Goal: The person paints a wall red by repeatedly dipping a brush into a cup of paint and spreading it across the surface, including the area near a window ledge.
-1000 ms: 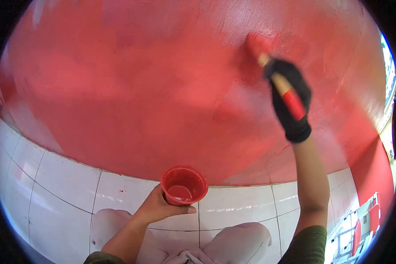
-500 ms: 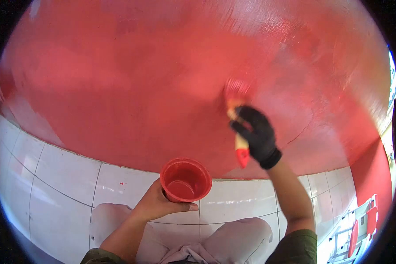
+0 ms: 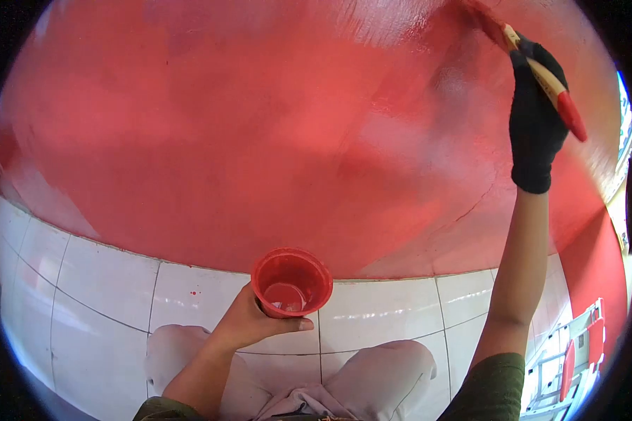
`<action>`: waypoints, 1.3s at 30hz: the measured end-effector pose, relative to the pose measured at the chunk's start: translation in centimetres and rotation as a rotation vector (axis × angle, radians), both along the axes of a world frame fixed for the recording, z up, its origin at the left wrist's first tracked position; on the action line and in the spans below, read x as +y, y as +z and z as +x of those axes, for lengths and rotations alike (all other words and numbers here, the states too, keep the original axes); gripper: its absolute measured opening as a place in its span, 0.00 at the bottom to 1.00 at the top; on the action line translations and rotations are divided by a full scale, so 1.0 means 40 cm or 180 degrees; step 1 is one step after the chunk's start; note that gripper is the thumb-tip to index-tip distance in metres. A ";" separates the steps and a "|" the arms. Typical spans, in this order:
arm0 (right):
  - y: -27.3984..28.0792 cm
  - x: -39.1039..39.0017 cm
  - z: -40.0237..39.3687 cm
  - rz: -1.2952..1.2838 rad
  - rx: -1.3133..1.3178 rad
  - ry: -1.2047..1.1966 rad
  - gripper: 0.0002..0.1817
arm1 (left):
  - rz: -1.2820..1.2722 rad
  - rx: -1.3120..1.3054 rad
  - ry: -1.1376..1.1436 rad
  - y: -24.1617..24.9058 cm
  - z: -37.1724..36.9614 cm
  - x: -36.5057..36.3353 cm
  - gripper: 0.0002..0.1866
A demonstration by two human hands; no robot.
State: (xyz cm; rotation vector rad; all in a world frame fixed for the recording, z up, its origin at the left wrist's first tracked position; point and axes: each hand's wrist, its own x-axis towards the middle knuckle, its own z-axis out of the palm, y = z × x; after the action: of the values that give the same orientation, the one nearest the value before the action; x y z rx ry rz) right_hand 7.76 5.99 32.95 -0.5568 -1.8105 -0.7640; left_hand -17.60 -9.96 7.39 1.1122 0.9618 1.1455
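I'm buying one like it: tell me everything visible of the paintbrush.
The paintbrush has a pale, wood-looking handle with a red end; its bristles look red throughout. The black-gloved right hand grips the handle. It slants, bristles up and left, apparently against the red wall.

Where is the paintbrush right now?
In the head view, the paintbrush is at the upper right, held in the black-gloved right hand, with its bristles at the red wall near the picture's top edge.
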 end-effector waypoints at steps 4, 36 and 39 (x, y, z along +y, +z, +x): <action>-0.191 0.061 0.038 0.0159 -0.0356 -0.0162 0.13 | -0.0060 -0.0116 -0.0077 -0.016 -0.003 0.008 0.41; -0.485 -0.101 -0.090 -0.2374 0.1608 0.0949 0.09 | 0.0567 0.0078 0.0315 -0.078 0.015 0.044 0.44; -0.423 -0.165 -0.112 -0.2697 0.1885 0.1228 0.14 | 0.0438 0.0161 0.0198 -0.060 0.010 0.039 0.45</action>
State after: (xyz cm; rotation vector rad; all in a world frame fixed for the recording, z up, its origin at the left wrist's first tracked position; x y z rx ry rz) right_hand 3.27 -0.63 16.05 -0.8255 -1.5340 0.4451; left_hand -17.19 -8.41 4.99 1.2338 0.9740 1.2542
